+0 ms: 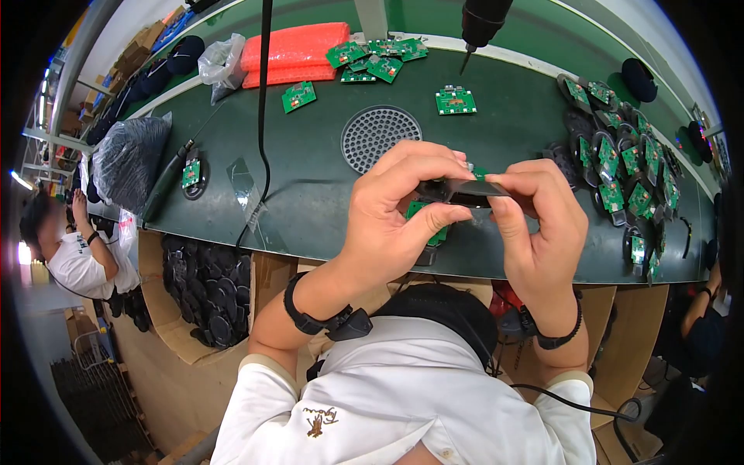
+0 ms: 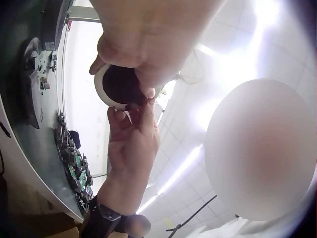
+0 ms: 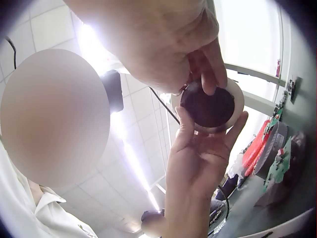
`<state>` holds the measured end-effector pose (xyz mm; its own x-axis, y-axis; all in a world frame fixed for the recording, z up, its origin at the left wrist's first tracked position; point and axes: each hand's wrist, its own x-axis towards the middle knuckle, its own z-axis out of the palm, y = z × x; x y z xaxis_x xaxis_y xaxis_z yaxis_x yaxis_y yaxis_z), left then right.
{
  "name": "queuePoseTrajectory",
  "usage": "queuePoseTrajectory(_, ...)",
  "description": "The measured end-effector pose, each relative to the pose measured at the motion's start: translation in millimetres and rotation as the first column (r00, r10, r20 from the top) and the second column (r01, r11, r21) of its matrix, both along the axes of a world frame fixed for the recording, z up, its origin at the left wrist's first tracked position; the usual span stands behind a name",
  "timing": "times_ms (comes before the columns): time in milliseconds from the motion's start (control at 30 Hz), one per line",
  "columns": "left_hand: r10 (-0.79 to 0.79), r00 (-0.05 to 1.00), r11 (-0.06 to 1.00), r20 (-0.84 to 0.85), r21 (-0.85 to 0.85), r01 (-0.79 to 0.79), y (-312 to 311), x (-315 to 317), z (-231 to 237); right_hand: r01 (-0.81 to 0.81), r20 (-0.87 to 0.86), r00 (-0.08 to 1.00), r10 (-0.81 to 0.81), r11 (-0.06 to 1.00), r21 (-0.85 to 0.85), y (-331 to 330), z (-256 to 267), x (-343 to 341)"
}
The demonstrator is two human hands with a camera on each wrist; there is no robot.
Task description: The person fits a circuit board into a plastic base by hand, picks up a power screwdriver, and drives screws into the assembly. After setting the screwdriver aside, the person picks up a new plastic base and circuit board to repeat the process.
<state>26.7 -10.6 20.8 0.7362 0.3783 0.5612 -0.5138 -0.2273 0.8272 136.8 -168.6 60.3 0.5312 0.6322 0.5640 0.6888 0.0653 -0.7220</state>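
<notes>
Both hands hold up a round black housing (image 1: 470, 194) above the bench, seen nearly edge-on in the head view. A bit of green board shows at its upper side. In the right wrist view its flat face (image 3: 210, 109) is dark inside a pale rim. My left hand (image 1: 391, 213) pinches one edge between thumb and fingers. The thumb and fingers of my right hand (image 1: 546, 225) grip the opposite edge. Beneath the hands, a green circuit board (image 1: 428, 221) lies near the bench's front edge, partly hidden by the left hand.
A perforated round black plate (image 1: 381, 139) lies beyond the hands. Above it hangs a power screwdriver (image 1: 484, 27). Loose circuit boards (image 1: 380, 58) lie at the back, near red bubble wrap (image 1: 298, 50). Housings with boards (image 1: 628, 167) are heaped at right. A carton (image 1: 182, 345) holds black housings.
</notes>
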Motion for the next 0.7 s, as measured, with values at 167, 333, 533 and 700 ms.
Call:
queuePoseTrajectory(167,0.012,1.000,1.000,-0.026,0.016,-0.012,0.1,-3.7,3.1,0.025,0.025,0.999,-0.025,1.000,0.008,1.0,-1.3,-1.7)
queuePoseTrajectory(333,0.033,0.999,0.998,-0.003,0.060,-0.033,1.8,-3.9,4.2,0.029,0.095,0.995,-0.030,0.999,0.014,1.3,-1.1,-1.6)
queuePoseTrajectory(533,0.073,0.997,0.992,-0.020,0.106,-0.070,1.3,-3.3,5.7,0.006,0.047,0.999,-0.008,0.999,0.053,4.8,0.5,-2.0)
queuePoseTrajectory(700,0.077,0.997,0.989,-0.026,0.126,-0.073,3.9,-2.4,6.6,0.035,0.073,0.997,-0.037,0.999,0.031,4.9,-0.1,-3.7)
